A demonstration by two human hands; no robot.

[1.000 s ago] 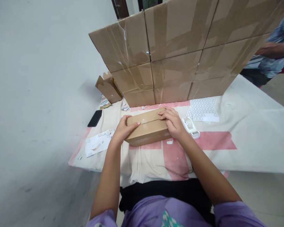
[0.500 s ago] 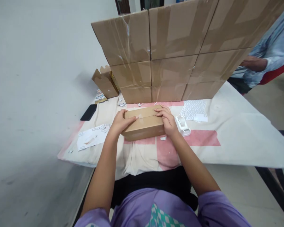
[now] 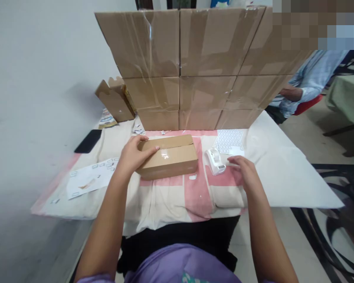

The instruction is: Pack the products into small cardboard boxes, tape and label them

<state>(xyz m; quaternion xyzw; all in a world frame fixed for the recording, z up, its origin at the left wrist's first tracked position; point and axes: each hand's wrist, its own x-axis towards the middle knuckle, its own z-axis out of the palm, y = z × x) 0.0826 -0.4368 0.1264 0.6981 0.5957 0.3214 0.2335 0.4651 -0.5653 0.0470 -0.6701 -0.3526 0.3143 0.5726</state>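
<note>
A closed brown cardboard box (image 3: 171, 163) lies on the cloth-covered table, with a small shiny piece of clear tape across its top seam. Gripping its left end is my left hand (image 3: 134, 153), thumb on the top and fingers at the far edge. My right hand (image 3: 244, 169) is off the box, in the air just right of a white tape dispenser (image 3: 215, 162). Its fingers are stretched out with nothing visible in them. Whether it touches the dispenser's side I cannot tell; a small gap seems to show.
Stacked taped cartons (image 3: 208, 92) form a wall behind the box. Label sheets (image 3: 231, 142) lie at the right, a marked paper (image 3: 91, 179) and a black phone (image 3: 88, 141) at the left. An open carton (image 3: 118, 100) stands behind the phone. Another person's sleeve (image 3: 315, 78) shows at the right.
My right hand has let go of the box and moved right, past the tape dispenser. My left hand keeps its hold on the box. The view has shifted a little to the right.
</note>
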